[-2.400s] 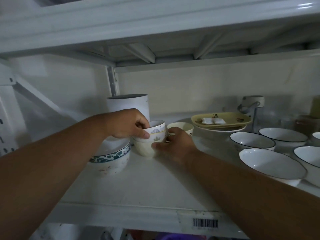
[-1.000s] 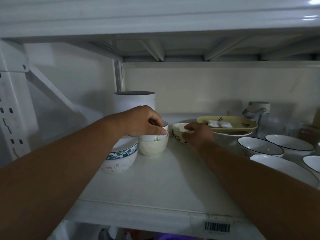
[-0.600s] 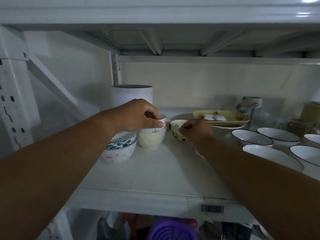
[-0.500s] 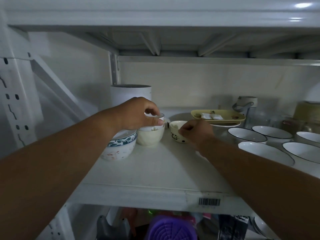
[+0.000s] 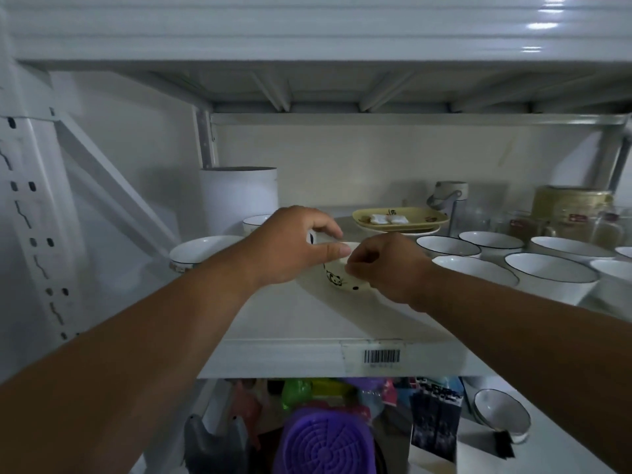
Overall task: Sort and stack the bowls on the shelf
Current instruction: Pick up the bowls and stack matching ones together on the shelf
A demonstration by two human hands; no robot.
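Two hands on a small bowl, mid-shelf

A cream bowl [image 5: 337, 277] (a cartoon face is printed on it) is gripped at its rim by the left hand [image 5: 294, 248] and pinched by the right hand [image 5: 383, 265]. White bowls [image 5: 547, 271] are crowded to the right, a white canister [image 5: 239, 196] stands behind, and bare shelf [image 5: 290, 319] is left toward the front edge.

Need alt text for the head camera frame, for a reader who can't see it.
Both hands meet over a small cream bowl with a cartoon face on a white shelf: the left hand grips its rim, the right hand holds its side. White dark-rimmed bowls crowd the right.
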